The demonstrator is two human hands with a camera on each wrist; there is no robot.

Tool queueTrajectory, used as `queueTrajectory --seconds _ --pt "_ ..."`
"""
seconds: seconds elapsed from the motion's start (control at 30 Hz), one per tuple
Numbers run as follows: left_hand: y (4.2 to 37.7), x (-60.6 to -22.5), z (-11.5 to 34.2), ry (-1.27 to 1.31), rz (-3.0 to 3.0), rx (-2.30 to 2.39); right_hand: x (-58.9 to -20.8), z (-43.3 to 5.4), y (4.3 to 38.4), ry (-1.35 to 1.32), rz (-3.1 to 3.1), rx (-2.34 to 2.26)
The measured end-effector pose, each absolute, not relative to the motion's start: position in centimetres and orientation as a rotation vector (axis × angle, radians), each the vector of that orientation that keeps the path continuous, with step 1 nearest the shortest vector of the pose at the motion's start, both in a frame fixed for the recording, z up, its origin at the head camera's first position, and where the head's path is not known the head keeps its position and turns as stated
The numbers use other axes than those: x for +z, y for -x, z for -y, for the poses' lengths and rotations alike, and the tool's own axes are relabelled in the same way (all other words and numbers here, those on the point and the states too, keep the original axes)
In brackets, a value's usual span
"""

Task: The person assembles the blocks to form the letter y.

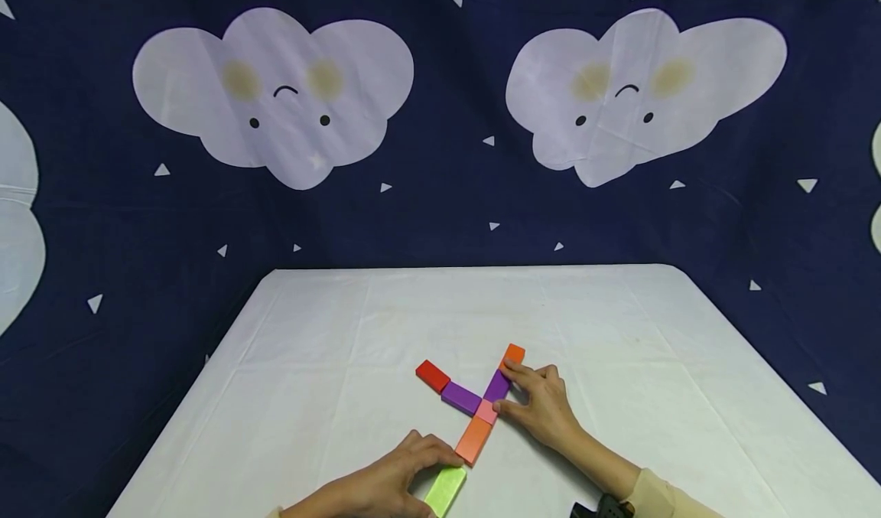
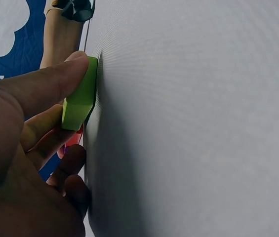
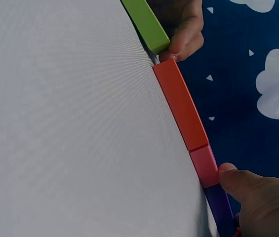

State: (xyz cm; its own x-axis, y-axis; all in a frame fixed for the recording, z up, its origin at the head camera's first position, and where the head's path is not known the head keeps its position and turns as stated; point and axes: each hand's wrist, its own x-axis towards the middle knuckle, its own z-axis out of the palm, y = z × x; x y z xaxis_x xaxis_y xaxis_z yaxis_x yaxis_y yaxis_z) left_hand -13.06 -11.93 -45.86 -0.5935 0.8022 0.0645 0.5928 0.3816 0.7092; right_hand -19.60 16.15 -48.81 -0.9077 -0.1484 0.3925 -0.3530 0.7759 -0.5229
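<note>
My left hand (image 1: 392, 476) pinches a light green block (image 1: 446, 490) lengthwise, thumb at its near end and fingers at its far end. Just beyond the green block lies a light orange block (image 1: 474, 440), followed by a small pink block (image 1: 486, 411). From the pink one, a purple block (image 1: 462, 398) and a red block (image 1: 433, 376) branch left, while another purple block (image 1: 497, 386) and an orange block (image 1: 512, 355) branch right. My right hand (image 1: 544, 403) rests along the right branch, its thumb touching the pink block and fingertips near the purple-orange joint.
The blocks lie on a white-covered table (image 1: 330, 319). A dark blue cloth (image 1: 440, 219) with clouds and small triangles hangs behind it. A black device (image 1: 606, 507) sits on the right wrist.
</note>
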Motion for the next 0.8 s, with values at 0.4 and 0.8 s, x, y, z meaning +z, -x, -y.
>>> queueTrajectory --seconds 0.4,0.8 --pt "12.9 -45.8 12.1 -1.244 -2.405 1.011 -48.8 -16.2 19.6 -0.391 2.628 0.880" --pt "11.8 -46.1 12.2 -1.025 -2.418 1.178 -48.8 -16.3 19.7 -0.389 2.636 0.891"
